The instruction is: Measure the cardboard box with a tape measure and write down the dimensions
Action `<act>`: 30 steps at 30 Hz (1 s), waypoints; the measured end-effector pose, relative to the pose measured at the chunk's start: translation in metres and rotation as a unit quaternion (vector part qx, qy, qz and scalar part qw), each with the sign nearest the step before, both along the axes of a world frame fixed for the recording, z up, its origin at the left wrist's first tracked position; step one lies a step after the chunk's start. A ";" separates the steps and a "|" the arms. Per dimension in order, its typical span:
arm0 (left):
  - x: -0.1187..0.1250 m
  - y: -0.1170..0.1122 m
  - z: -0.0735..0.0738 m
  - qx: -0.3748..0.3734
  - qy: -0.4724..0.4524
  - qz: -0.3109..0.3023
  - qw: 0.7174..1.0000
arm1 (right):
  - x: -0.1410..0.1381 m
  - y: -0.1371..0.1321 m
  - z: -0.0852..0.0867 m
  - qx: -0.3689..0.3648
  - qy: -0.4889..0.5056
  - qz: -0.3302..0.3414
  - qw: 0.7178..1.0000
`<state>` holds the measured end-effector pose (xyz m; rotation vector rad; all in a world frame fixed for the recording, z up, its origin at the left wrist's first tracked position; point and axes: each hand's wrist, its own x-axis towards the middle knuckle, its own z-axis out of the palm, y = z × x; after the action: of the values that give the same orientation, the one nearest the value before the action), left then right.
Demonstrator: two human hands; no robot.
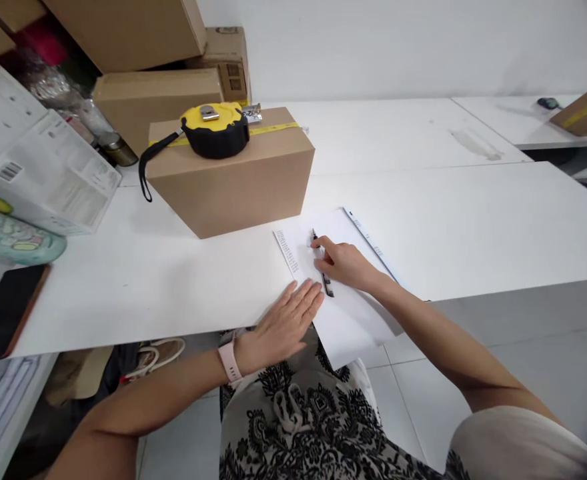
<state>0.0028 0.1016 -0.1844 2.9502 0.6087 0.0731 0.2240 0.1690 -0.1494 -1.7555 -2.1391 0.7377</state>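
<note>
Pen (327,285) is partly covered by half-curled fingers of right hand (346,265), over paper (351,323) on tabletop (463,227); whether gripped cannot be told. Left hand (284,325) is laid over paper's edge, fingers nearly straight, nothing held. Paper is best pressed flat, pen pinched near pointed end. Cardboard box (246,193): no opening seen, contents hidden; tape measure (216,133) set on top

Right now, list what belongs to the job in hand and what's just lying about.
Probably job:
slim black-and-clear pen, at right hand
white paper
perhaps yellow-and-black tape measure, atop brown cardboard box

Probably lying about:
teal patterned cylinder
white avocado-printed carton
</note>
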 end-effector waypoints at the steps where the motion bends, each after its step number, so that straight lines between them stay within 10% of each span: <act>1: -0.006 0.006 0.000 0.020 0.022 -0.011 0.999 | 0.005 -0.001 -0.001 -0.003 0.056 -0.004 0.998; 7: -0.030 0.040 0.023 0.049 0.061 -0.086 0.993 | 0.019 -0.023 0.011 -0.038 0.482 -0.063 0.873; 16: -0.017 0.042 0.017 0.095 0.033 -0.084 0.991 | -0.037 -0.015 -0.005 -0.029 0.594 -0.095 0.798; 30: -0.015 0.044 0.018 0.085 -0.025 -0.079 0.993 | -0.045 -0.015 -0.019 -0.055 0.495 -0.118 0.859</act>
<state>-0.0123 0.1456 -0.1659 3.1376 0.3772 0.1915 0.1790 0.1538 -0.1688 -1.1949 -1.1727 1.3252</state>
